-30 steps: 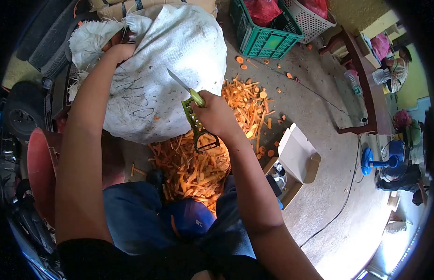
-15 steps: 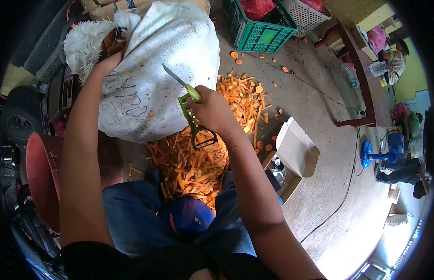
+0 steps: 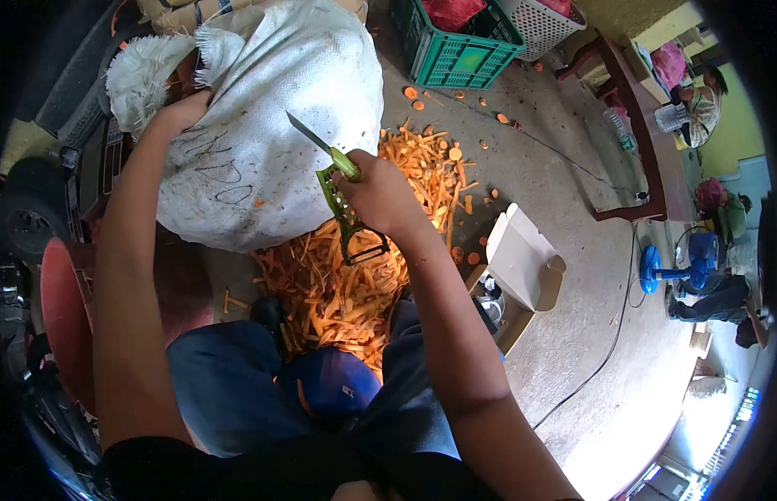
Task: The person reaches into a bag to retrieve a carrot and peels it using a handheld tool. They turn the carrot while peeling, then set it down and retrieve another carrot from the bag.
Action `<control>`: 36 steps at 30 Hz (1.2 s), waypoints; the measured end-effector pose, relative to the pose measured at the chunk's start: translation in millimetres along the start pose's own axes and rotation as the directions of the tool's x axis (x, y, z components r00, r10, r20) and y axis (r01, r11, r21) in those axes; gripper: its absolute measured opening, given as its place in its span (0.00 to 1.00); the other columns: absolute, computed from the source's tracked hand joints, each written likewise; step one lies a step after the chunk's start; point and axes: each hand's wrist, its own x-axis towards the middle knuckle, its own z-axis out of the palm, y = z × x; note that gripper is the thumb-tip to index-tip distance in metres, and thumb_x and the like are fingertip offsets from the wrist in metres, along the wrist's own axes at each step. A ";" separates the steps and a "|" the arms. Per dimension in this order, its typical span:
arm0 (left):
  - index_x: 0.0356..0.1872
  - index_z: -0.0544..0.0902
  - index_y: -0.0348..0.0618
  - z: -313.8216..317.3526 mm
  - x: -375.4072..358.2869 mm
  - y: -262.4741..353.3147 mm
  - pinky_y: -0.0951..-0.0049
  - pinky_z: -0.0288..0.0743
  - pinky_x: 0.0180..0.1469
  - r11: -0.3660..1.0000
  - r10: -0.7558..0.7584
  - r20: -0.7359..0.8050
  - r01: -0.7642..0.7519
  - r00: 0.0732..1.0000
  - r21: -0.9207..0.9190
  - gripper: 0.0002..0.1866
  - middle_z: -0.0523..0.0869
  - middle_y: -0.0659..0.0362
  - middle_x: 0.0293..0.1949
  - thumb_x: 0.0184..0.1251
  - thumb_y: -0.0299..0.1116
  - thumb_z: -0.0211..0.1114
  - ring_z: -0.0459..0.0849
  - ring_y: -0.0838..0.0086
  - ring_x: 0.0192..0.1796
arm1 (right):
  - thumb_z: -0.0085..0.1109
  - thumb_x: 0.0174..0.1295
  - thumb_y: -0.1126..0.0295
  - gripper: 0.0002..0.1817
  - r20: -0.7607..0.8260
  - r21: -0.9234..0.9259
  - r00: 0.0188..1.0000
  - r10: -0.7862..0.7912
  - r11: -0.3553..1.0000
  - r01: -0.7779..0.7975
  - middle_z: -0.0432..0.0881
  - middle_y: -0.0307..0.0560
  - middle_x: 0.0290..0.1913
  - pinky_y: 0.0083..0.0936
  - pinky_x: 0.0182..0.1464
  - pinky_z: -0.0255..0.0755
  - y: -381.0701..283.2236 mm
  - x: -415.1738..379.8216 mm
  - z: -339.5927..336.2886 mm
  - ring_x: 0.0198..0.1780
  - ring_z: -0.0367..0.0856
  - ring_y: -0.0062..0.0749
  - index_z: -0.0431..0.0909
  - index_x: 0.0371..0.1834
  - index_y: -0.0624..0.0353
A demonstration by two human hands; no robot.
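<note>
A bulging white woven sack (image 3: 280, 108) with a frayed mouth leans in front of me. My left hand (image 3: 186, 114) is closed on the cloth beside that mouth, its fingertips partly hidden. Inside the opening something brownish-orange shows dimly. My right hand (image 3: 373, 194) grips a green-handled knife (image 3: 309, 134), blade pointing up and left, together with a green peeler (image 3: 345, 215) with holes and a dark end hanging down. Beneath them lies a heap of orange carrot peelings (image 3: 338, 292), stretching from between my legs along the sack's right side.
A blue rounded object (image 3: 330, 384) sits between my knees. Left is a red tub (image 3: 67, 309); right, an open cardboard box (image 3: 522, 267). Beyond are a green crate (image 3: 468, 60), a white basket (image 3: 543, 29), a cable on the floor, a blue fan (image 3: 650, 269) and other people.
My left hand has drawn back slightly from the sack's mouth, down and left. The sack appears shifted a little left. My right hand keeps the knife and peeler in nearly the same place.
</note>
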 end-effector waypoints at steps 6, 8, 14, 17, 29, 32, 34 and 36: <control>0.54 0.64 0.39 6.4 -4.0 14.3 0.75 0.57 0.54 0.981 -0.011 0.018 0.015 1.000 -0.196 0.26 0.69 0.56 0.51 0.60 0.46 0.42 0.67 0.69 0.50 | 0.50 0.50 0.65 0.13 -0.009 -0.021 1.000 -0.003 1.000 0.003 0.73 0.60 0.23 0.34 0.32 0.65 -3.0 0.8 1.1 0.29 0.73 0.51 0.69 0.28 0.66; 0.55 0.63 0.40 9.3 -3.5 16.5 0.76 0.56 0.54 0.963 -0.010 0.039 0.020 0.999 -0.269 0.25 0.69 0.56 0.51 0.61 0.45 0.41 0.66 0.70 0.51 | 0.50 0.50 0.64 0.13 0.004 -0.029 1.000 -0.015 0.999 0.015 0.73 0.60 0.23 0.34 0.32 0.65 -3.3 2.8 3.4 0.29 0.73 0.50 0.70 0.28 0.65; 0.52 0.66 0.40 3.6 37.8 -36.8 0.74 0.58 0.54 0.987 -0.001 -0.283 -0.046 0.959 -0.157 0.22 0.71 0.55 0.49 0.57 0.37 0.50 0.68 0.69 0.49 | 0.50 0.51 0.64 0.12 0.027 -0.040 1.000 -0.011 0.999 0.012 0.74 0.59 0.23 0.34 0.32 0.65 -7.7 5.4 10.7 0.29 0.73 0.50 0.70 0.30 0.65; 0.52 0.66 0.39 7.2 41.5 -48.8 0.74 0.58 0.53 0.969 0.242 -0.606 -0.225 0.758 0.106 0.21 0.72 0.55 0.47 0.56 0.34 0.52 0.69 0.69 0.49 | 0.50 0.51 0.65 0.12 0.015 -0.027 1.000 -0.023 0.999 0.023 0.74 0.58 0.23 0.34 0.32 0.65 -6.9 7.3 14.0 0.29 0.74 0.49 0.70 0.30 0.65; 0.44 0.67 0.40 11.5 -76.4 -22.9 0.83 0.66 0.28 0.278 -0.186 -0.769 -0.718 0.611 -0.638 0.19 0.75 0.59 0.36 0.55 0.40 0.58 0.70 0.82 0.29 | 0.51 0.51 0.65 0.13 0.023 0.061 0.999 0.029 0.998 -0.031 0.74 0.56 0.24 0.31 0.33 0.65 -6.8 4.0 3.9 0.28 0.72 0.42 0.71 0.31 0.66; 0.46 0.67 0.40 42.5 -136.0 -19.3 0.81 0.68 0.29 0.151 -0.030 -0.663 -0.653 0.748 -0.742 0.20 0.75 0.59 0.38 0.55 0.41 0.57 0.71 0.82 0.31 | 0.51 0.51 0.66 0.13 0.013 0.120 1.000 -0.005 0.993 0.004 0.74 0.58 0.23 0.32 0.32 0.65 -5.8 4.7 8.4 0.27 0.73 0.45 0.70 0.32 0.66; 0.47 0.67 0.41 63.8 -169.5 -13.1 0.80 0.70 0.29 0.167 0.033 -0.583 -0.580 0.812 -0.797 0.21 0.75 0.58 0.40 0.53 0.38 0.58 0.72 0.81 0.36 | 0.51 0.52 0.67 0.12 0.009 0.245 0.999 0.049 0.968 -0.050 0.74 0.53 0.21 0.28 0.30 0.64 -11.6 3.6 12.4 0.24 0.71 0.35 0.71 0.32 0.66; 0.48 0.66 0.39 89.0 -196.6 0.8 0.76 0.74 0.33 0.171 0.008 -0.541 -0.534 0.841 -0.828 0.22 0.75 0.57 0.41 0.51 0.33 0.58 0.74 0.78 0.40 | 0.50 0.53 0.68 0.11 0.024 0.330 0.998 0.051 0.942 -0.056 0.72 0.44 0.18 0.23 0.27 0.62 -15.6 3.8 18.5 0.22 0.67 0.24 0.71 0.31 0.67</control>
